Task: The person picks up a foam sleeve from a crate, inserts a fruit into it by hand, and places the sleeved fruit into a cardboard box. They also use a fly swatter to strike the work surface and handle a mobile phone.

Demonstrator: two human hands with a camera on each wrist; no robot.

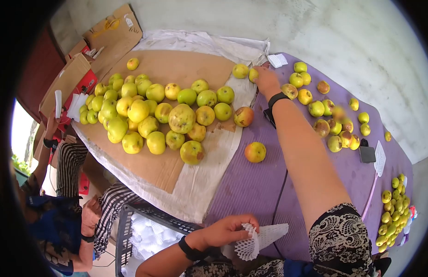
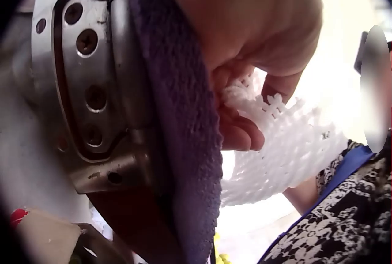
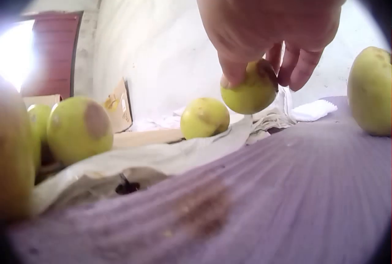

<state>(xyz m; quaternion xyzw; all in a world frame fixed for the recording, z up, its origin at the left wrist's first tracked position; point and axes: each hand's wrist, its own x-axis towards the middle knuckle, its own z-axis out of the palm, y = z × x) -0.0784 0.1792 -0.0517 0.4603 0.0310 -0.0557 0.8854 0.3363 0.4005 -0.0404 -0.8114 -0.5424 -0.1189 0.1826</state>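
Note:
At the far side of the table my right hand point(image 1: 268, 83) pinches a yellow-green apple point(image 3: 248, 92) between thumb and fingers. In the right wrist view this apple has a dark brown patch near the fingers, and another apple point(image 3: 205, 118) lies just left of it. Close to my body, my left hand point(image 1: 229, 231) holds a white foam net sleeve point(image 1: 269, 235) by one end. The left wrist view shows the net point(image 2: 275, 160) bunched between the thumb and fingertips, spreading out below them.
A large pile of apples point(image 1: 139, 111) covers the cardboard point(image 1: 163, 173) on the left. Several blemished apples point(image 1: 316, 109) lie on the purple cloth point(image 1: 237, 184), near a small dark device point(image 1: 367, 154). A black crate point(image 1: 126, 231) holds white foam nets. Another person point(image 1: 61, 221) sits at left.

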